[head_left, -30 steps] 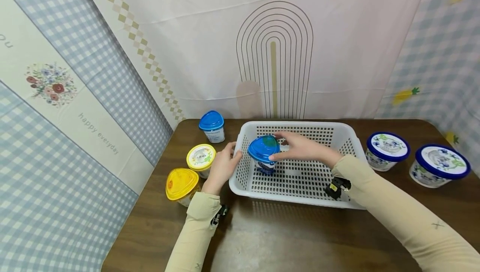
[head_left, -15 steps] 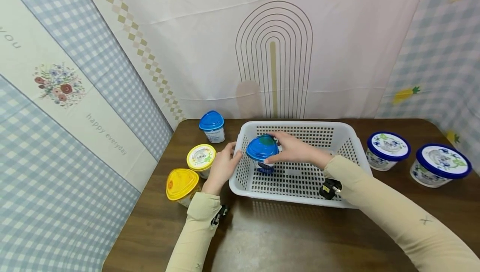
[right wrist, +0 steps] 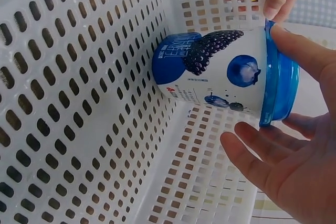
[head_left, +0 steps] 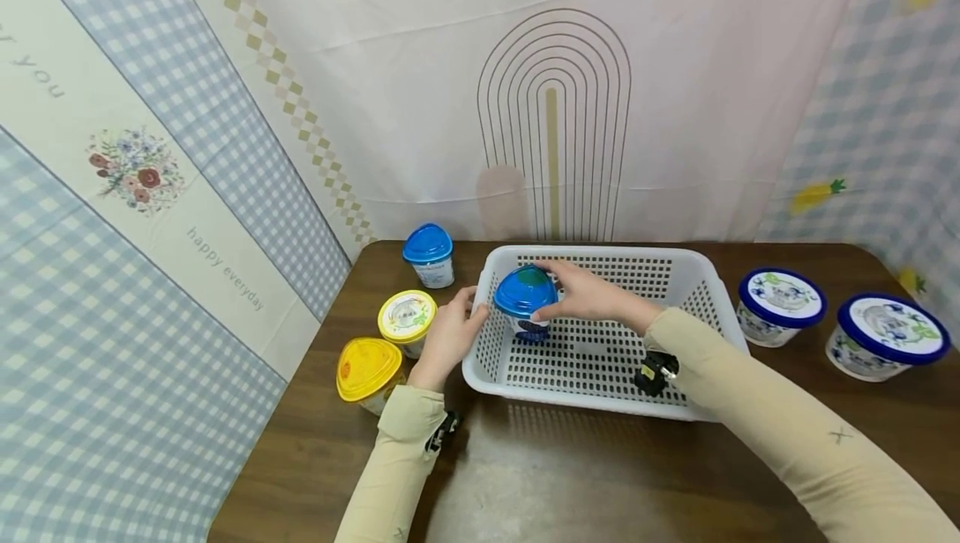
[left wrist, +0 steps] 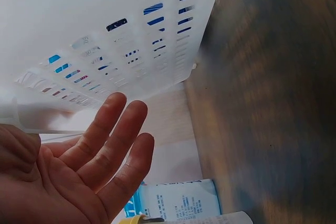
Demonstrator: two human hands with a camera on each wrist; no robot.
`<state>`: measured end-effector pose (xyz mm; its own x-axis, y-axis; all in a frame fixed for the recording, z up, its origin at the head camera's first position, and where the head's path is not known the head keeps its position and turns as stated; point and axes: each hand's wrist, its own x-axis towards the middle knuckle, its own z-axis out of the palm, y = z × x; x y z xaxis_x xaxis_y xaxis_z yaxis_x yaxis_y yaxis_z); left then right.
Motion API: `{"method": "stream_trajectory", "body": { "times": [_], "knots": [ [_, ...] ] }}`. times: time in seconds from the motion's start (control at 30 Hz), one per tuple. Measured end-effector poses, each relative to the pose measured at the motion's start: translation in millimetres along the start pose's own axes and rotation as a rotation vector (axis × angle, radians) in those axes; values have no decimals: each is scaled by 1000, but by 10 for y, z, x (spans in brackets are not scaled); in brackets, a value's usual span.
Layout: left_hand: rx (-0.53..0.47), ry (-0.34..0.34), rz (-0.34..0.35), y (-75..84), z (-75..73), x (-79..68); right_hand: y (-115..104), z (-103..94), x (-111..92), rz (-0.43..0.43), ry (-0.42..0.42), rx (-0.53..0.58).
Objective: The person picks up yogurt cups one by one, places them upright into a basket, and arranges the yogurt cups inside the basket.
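Observation:
A yogurt tub (head_left: 526,293) with a blue lid and blackberry and blueberry pictures stands in the left end of a white plastic basket (head_left: 592,401). My right hand (head_left: 588,293) holds this tub by its lid, thumb on one side and fingers on the other, as the right wrist view shows near the lid (right wrist: 283,85). At the basket's left rim my left hand (head_left: 448,335) grips with the thumb over the edge. In the left wrist view, several fingers of the left hand (left wrist: 89,166) extend outside the perforated wall.
Left of the basket stand a blue-lidded tub (head_left: 431,256), a round yellow-lidded tub (head_left: 407,318) and a yellow tub (head_left: 369,372). To its right are two dark-blue-lidded tubs, one nearer (head_left: 780,306) and one farther right (head_left: 888,335). A patterned cloth (head_left: 675,110) hangs behind the wooden table (head_left: 600,476).
My right hand and the blue-lidded tub have shifted slightly left within the basket. The left hand stays at the rim. The head view has shifted a little.

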<state>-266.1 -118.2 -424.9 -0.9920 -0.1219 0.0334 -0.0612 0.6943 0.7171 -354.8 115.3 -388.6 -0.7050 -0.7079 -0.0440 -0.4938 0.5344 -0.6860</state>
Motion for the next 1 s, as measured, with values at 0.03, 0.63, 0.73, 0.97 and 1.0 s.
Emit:
{"method": "stream_trajectory", "body": {
  "times": [0.03, 0.63, 0.73, 0.97, 1.0],
  "knots": [
    [-1, 0, -2, -5, 4, -2, -1, 0, 4, 3, -1, 2],
    [-26, 0, -11, 14, -3, 4, 7, -44, 107, 22, 24, 1],
    [-27, -2, -10, 14, 5, 3, 16, -42, 115, 26, 30, 21],
    [-30, -4, -13, 12, 8, 2, 49, -38, 126, 38, 42, 58],
    [-29, -5, -12, 10, 8, 2, 58, -38, 130, 36, 46, 64]
  ]
}}
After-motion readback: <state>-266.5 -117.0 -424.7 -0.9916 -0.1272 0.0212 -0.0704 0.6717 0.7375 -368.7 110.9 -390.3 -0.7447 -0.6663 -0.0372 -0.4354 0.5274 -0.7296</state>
